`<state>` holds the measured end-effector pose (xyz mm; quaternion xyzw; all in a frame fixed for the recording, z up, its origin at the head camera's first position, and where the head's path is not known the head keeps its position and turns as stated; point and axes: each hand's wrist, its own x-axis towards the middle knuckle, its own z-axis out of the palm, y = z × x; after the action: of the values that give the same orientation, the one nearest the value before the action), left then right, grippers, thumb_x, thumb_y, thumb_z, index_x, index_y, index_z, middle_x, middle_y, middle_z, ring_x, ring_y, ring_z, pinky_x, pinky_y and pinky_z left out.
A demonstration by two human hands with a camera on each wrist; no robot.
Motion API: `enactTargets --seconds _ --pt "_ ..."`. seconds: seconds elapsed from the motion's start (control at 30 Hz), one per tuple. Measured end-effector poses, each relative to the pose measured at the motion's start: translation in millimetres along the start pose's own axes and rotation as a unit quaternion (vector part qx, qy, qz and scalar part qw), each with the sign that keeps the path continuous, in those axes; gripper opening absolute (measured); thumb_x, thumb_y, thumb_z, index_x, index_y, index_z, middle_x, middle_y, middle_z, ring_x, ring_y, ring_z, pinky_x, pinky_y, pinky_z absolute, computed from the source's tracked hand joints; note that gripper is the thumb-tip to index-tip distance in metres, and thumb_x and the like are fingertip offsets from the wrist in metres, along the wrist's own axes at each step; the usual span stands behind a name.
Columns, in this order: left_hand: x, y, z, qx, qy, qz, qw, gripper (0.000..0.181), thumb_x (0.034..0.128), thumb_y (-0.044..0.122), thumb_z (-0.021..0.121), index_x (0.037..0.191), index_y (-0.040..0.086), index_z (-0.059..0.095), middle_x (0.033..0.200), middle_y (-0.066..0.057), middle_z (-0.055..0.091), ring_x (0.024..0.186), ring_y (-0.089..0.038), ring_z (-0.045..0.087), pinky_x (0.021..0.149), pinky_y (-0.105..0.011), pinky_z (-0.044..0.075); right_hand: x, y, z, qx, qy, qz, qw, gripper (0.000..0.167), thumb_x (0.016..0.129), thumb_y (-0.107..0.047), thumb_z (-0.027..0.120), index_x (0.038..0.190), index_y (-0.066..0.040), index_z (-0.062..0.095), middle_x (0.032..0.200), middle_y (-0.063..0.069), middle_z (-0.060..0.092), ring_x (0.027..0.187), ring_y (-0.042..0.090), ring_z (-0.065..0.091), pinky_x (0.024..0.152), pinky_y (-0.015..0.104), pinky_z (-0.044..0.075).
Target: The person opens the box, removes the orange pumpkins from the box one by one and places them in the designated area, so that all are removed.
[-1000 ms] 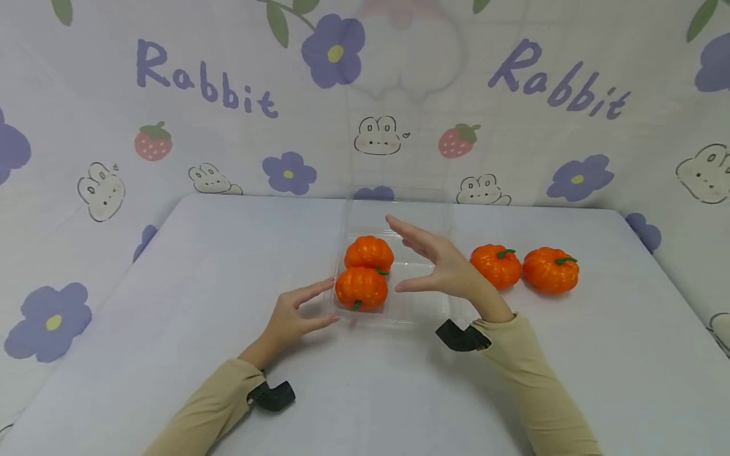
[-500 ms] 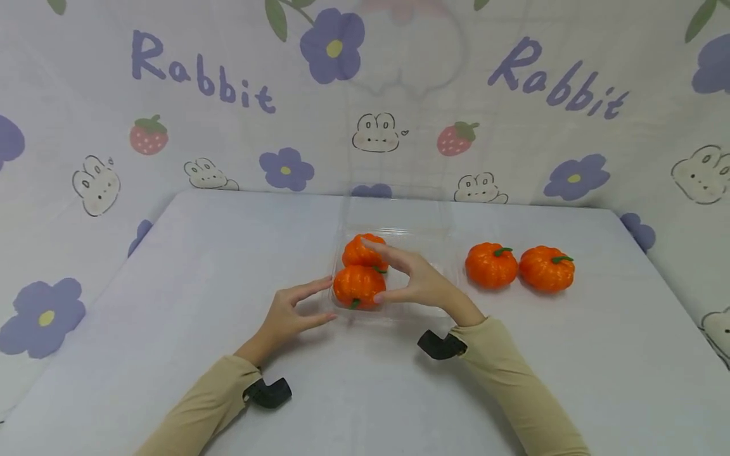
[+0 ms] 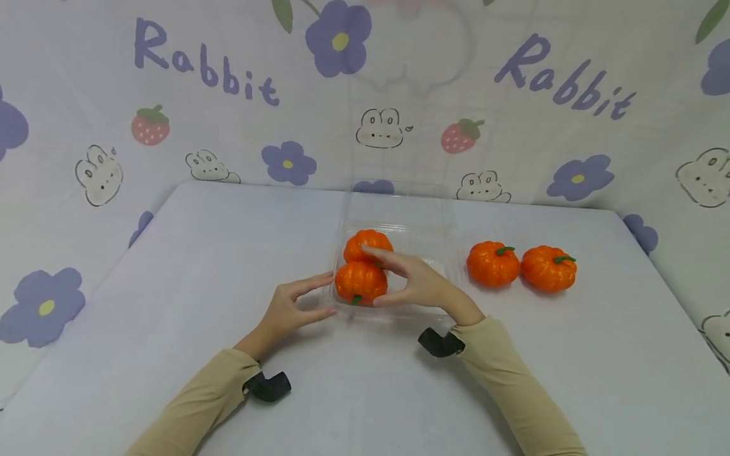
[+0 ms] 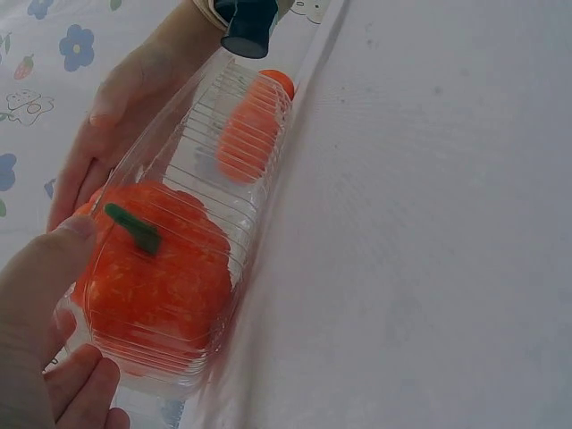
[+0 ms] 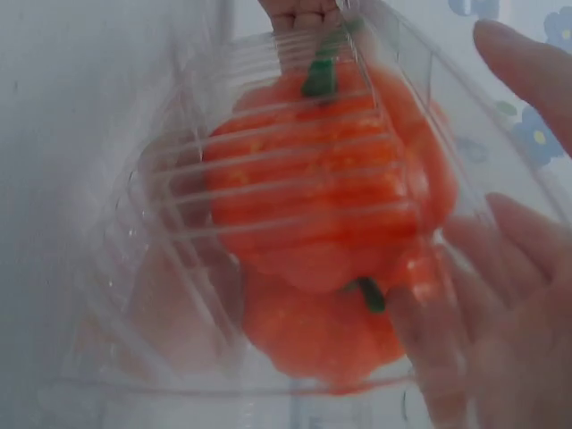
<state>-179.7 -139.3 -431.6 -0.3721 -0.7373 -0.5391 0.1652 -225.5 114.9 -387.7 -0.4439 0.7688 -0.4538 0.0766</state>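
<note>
Beige cloth covers both of the person's arms, and at the far left I see the left sleeve [image 3: 208, 389] coming up over the white table [image 3: 342, 405]. Near its cuff sits a small black device [image 3: 268, 386]. After it comes the left hand [image 3: 286, 309]; its grip is open, with the thumb and forefinger parted at the left side of a clear plastic box [image 3: 430, 248].

This box stands on the table with its transparent lid [image 3: 399, 206] raised behind. In the left part of the box are two orange pumpkins, one behind the other and touching: the rear pumpkin [image 3: 366, 239] and the front pumpkin [image 3: 358, 278], whose green stem points toward the person.

Over the box, from the right, reaches the right hand [image 3: 421, 283]. Its grip is also open, rather wide: the thumb is at the right side of the front pumpkin, and the forefinger is at the rear one. Behind the hand follow a second black device [image 3: 440, 342] and the right sleeve [image 3: 510, 383].

Farther right, outside the box, the third pumpkin [image 3: 492, 266] and the fourth pumpkin [image 3: 549, 270] lie closely side by side on the table, both with green stems.
</note>
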Motion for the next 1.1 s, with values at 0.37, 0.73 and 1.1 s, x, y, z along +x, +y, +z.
enactTargets --seconds 0.37,0.73,1.1 --pt "2.6 2.4 0.4 0.009 0.001 0.024 0.9997 0.048 0.0580 -0.015 0.076 0.102 -0.019 0.057 0.107 -0.032 0.054 0.100 -0.042 0.053 0.088 -0.043 0.042 0.9 8.0 5.1 -0.129 -0.025 -0.048 0.9902 0.062 0.077 0.000 0.066 0.133 -0.004 0.041 0.139 0.008 0.035 0.128 0.017 0.028 0.100 0.037 0.029" --pt "0.7 1.6 0.7 0.011 0.004 0.022 0.9997 0.048 0.0577 -0.014 0.076 0.101 -0.019 0.057 0.106 -0.032 0.054 0.099 -0.041 0.053 0.089 -0.039 0.042 0.2 11.8 7.7 -0.161 -0.029 -0.038 0.9858 0.072 0.072 0.001 0.072 0.135 -0.006 0.040 0.141 0.005 0.031 0.127 0.018 0.029 0.099 0.035 0.031" --pt "-0.3 3.0 0.7 0.002 0.000 -0.010 0.9999 0.047 0.0600 -0.012 0.076 0.103 -0.017 0.058 0.110 -0.029 0.054 0.103 -0.039 0.052 0.092 -0.037 0.040 -1.9 10.2 7.9 -0.172 -0.008 -0.035 0.9844 0.068 0.071 -0.006 0.075 0.132 -0.009 0.045 0.138 0.004 0.037 0.124 0.018 0.035 0.097 0.032 0.034"
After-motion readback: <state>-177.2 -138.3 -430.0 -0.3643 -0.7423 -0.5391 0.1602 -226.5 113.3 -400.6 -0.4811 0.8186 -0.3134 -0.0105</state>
